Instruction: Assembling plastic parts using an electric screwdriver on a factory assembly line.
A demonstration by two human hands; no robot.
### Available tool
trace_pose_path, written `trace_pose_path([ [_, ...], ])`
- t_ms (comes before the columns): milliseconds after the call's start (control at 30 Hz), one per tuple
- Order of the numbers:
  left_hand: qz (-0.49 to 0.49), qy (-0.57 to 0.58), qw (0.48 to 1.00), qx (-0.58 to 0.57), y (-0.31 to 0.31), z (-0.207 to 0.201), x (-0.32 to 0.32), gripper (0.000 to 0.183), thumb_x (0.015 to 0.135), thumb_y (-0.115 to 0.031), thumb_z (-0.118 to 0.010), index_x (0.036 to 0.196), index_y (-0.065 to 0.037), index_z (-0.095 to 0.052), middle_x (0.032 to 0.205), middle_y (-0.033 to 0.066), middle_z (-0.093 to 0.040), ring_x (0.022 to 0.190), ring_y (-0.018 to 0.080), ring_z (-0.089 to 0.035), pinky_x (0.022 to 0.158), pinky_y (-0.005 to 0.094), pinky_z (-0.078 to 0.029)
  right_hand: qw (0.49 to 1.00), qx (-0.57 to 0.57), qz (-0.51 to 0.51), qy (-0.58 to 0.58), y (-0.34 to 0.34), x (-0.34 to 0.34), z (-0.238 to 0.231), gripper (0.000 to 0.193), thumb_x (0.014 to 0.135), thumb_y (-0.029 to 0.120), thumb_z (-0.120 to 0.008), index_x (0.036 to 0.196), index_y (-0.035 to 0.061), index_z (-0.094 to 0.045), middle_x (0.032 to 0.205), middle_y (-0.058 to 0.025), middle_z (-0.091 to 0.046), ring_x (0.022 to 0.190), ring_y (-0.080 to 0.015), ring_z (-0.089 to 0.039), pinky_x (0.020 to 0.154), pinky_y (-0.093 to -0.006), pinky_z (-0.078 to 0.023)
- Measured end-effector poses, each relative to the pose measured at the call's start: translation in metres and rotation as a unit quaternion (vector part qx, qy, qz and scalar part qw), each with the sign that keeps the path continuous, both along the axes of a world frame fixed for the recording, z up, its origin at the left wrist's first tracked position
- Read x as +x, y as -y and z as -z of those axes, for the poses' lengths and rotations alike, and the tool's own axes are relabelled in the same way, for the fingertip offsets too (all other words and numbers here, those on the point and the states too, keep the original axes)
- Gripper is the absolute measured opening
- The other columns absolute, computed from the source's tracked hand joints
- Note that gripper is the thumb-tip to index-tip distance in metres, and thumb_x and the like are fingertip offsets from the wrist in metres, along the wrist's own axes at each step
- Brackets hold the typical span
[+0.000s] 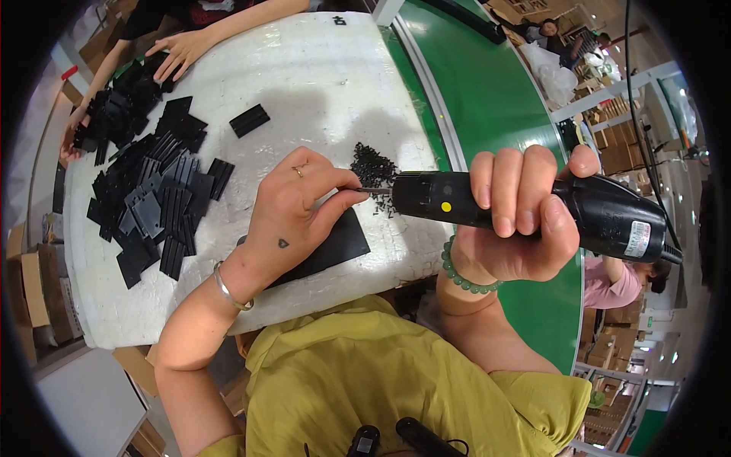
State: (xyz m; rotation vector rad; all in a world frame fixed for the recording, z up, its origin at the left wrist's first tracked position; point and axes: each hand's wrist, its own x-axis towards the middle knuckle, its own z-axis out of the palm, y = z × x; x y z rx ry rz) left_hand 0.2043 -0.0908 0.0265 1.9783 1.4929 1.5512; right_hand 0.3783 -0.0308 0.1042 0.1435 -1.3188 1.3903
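While my right hand (518, 217) wraps closed around the black electric screwdriver (525, 207), holding it level with the bit (373, 190) pointing left, my left hand (293, 209) pinches its thumb and forefinger together right at the bit's tip. I judge that I am seating a small black screw on the bit; the screw itself is too small to make out between the fingertips. Just behind the tip lies the heap of black screws (372, 164) on the white table (320, 68). Under my left palm sits a flat black plate (335, 247), touching the heel of the hand, near the table's front edge. To the left spreads a loose pile of black plastic parts (156, 206), and one ribbed black piece (249, 120) lies apart from it further back. At the far corner another person's hands (179, 49) rest on a second heap of the same parts. A green conveyor belt (472, 84) runs along the table's right side.

As I read it, the loading step is in hand. The next move calls for keeping the screw straight on the tip, tilting the tool down toward the plate, and finding the hole without letting the screw drop.
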Motion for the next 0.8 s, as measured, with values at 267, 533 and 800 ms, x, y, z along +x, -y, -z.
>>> trace_pose_path([
  [267,0.009,-0.135,0.989,0.061,0.019,0.009,-0.003,0.015,0.067,-0.003,-0.070,0.080,-0.004,-0.063,0.075,0.0059,-0.064,0.085,0.0254,-0.061,0.066,0.0307,-0.049,0.987,0.086,-0.076,0.113,0.014,-0.009,-0.005,0.035,0.079,0.006,-0.051,0.111,0.0122,-0.041,0.058,0.0042,-0.044,0.049,-0.0069,-0.043,0.053,-0.0232,-0.038],
  [533,0.009,-0.033,0.999,-0.022,0.039,0.012,-0.012,0.031,0.071,-0.008,-0.069,0.100,-0.003,-0.062,0.095,0.0094,-0.064,0.103,0.0290,-0.056,0.083,0.0336,-0.046,0.989,0.057,-0.069,0.115,0.028,-0.022,0.014,0.036,0.079,0.007,-0.052,0.113,0.0136,-0.039,0.060,0.0043,-0.046,0.049,-0.0069,-0.044,0.052,-0.0221,-0.038],
  [800,-0.045,-0.086,0.972,-0.213,0.070,0.034,-0.031,0.048,0.071,-0.030,-0.072,0.109,-0.005,-0.057,0.089,0.0122,-0.056,0.088,0.0295,-0.053,0.076,0.0361,-0.043,0.968,0.070,-0.134,0.199,0.048,-0.027,0.032,0.039,0.078,0.004,-0.056,0.110,0.0171,-0.039,0.060,0.0041,-0.046,0.046,-0.0087,-0.045,0.048,-0.0243,-0.039],
])
